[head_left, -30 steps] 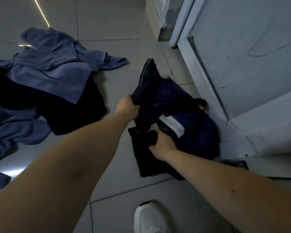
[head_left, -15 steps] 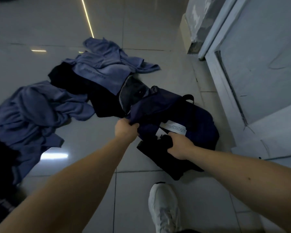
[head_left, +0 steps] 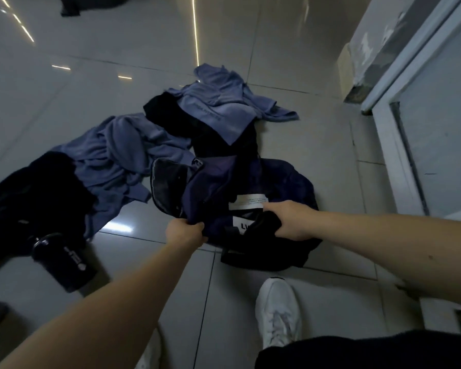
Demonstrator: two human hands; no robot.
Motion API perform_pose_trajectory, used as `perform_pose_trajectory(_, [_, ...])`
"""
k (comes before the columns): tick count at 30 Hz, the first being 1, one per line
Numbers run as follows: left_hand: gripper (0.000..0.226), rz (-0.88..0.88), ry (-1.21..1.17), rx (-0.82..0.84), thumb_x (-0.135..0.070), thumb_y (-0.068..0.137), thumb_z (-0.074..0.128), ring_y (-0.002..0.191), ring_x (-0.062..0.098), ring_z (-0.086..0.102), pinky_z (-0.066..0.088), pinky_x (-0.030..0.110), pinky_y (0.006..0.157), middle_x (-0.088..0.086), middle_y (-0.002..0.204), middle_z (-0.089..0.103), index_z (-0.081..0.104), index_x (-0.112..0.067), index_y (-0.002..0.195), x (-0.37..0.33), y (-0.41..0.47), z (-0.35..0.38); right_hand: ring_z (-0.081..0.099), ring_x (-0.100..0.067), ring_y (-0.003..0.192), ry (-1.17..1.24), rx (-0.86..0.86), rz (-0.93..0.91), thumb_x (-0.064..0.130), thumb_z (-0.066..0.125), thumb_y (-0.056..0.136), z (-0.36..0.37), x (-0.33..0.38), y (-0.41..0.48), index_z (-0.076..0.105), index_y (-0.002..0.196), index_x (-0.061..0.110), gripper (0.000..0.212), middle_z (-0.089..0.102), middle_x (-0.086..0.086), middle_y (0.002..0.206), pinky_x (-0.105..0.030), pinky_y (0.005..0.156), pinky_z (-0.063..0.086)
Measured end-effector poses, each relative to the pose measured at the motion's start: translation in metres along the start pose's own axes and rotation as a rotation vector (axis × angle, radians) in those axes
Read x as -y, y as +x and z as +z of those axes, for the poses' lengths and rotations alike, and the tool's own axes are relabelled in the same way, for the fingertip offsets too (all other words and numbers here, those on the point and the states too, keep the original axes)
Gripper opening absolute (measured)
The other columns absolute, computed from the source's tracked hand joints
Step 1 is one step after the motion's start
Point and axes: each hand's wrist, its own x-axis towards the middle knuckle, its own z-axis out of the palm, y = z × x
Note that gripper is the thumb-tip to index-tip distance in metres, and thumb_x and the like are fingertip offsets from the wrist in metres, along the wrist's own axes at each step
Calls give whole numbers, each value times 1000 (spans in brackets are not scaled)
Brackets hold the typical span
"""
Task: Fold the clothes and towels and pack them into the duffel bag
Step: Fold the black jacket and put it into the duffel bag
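As I watch the head-camera feed, the soft navy-blue fabric duffel bag lies slumped on the glossy grey tiled floor, near a white panelled door. The left hand has its fingers curled tight round the near edge of the bag's opening, bunching the thin cloth. The right hand has its fingers closed round a wad of matte black cloth that sits at the bag's mouth and spills over the near rim onto the tiles; I cannot tell how much of it is inside.

A long white rectangular label shows on the bag just above the right hand. The bag's oval end panel, dark with a dull sheen, gapes on the left.

Beyond the bag, a periwinkle-blue towel with faint printed lettering lies rumpled over a flat black garment. Left of that, a second blue cloth is heaped in deep wrinkles, touching the bag's end panel. Further left lies a fuzzy black garment, and a black cylindrical bottle with pale print lies tilted at its near edge. A white mesh trainer stands on the tiles just this side of the black cloth
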Motion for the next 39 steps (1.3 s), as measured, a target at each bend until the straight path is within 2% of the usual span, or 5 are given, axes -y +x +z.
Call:
perform_pose_trajectory(7, [33, 715, 680, -403, -21, 77, 76, 98, 24, 52, 39, 33, 84, 3, 107, 55, 57, -15, 104, -22, 10, -12, 61, -13, 103, 9, 130, -68, 18, 71, 77, -35, 11, 29, 57, 122, 34, 49, 60, 10, 117, -31, 86, 56])
perform_pose_trajectory(12, [34, 1409, 1462, -24, -18, 85, 61, 124, 30, 44, 33, 40, 103, 4, 129, 56, 61, -16, 119, -60, 55, 1, 69, -14, 87, 306, 141, 41, 10, 69, 76, -24, 16, 55, 60, 109, 41, 46, 70, 6, 97, -25, 71, 58])
perform_pose_trajectory(23, [69, 1239, 2084, 355, -21, 103, 45, 120, 31, 48, 42, 35, 74, 9, 166, 2, 5, -22, 159, -88, 113, 7, 64, -13, 81, 466, 219, 134, 12, 68, 78, 48, 16, 77, 60, 114, 20, 38, 67, 0, 96, -19, 63, 52])
perform_pose_trajectory(28, [53, 1032, 1985, 304, -51, 101, 45, 105, 29, 59, 42, 36, 71, 10, 131, 51, 42, -14, 140, -72, 128, 19, 62, -11, 83, 455, 163, 135, 16, 68, 79, 63, 10, 76, 59, 113, 22, 36, 63, 5, 94, -25, 72, 53])
perform_pose_trajectory(39, [49, 955, 1908, 275, -45, 95, 59, 106, 28, 58, 39, 34, 69, 9, 125, 53, 50, -14, 132, -45, 134, 32, 57, -15, 104, 342, 110, 88, 21, 71, 80, 59, 12, 74, 55, 118, 26, 42, 50, 6, 115, -31, 89, 54])
